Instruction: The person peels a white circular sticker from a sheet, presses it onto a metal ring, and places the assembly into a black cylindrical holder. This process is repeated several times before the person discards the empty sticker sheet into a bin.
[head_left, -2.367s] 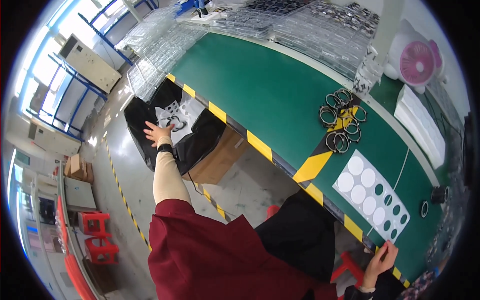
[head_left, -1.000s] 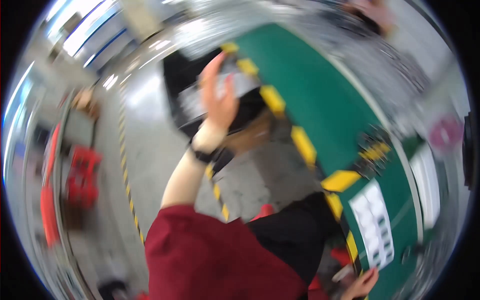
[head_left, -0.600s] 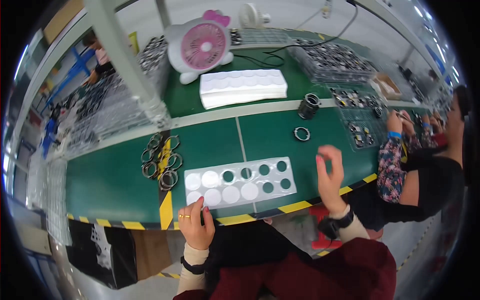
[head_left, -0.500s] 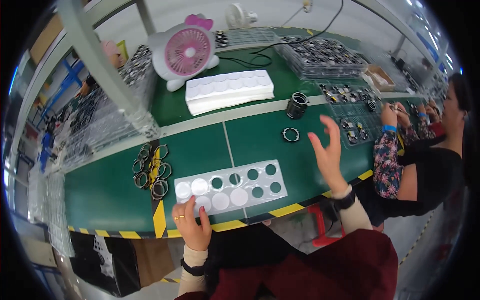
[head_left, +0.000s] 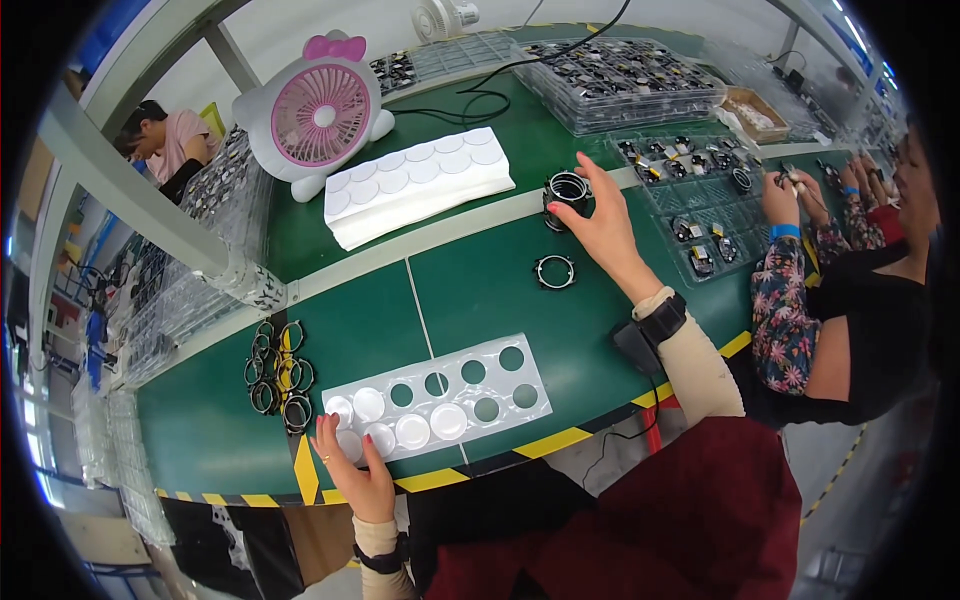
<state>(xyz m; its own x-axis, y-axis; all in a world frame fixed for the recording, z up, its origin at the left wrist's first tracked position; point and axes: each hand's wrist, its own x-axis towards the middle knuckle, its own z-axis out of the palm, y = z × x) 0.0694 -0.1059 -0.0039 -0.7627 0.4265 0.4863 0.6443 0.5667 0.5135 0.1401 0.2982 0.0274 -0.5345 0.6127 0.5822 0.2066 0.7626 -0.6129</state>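
Two hands, mine: right hand (head_left: pixel 604 232), half-curled around black ring stack (head_left: pixel 560 196), grip unclear; left hand (head_left: pixel 362 482), loosely spread over white-disc sheet (head_left: pixel 425 406). Apparent step: fetching from that stack; next probably wants a thumb-and-finger pinch.

Lighting was bright and fairly even, lamps (head_left: pixel 888 72) glowed at upper right, sheet (head_left: pixel 515 378) glinted, table (head_left: pixel 200 425) bowed, corners fell black.

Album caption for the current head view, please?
Right hand at stacked black rings, left hand at a sheet of white discs.
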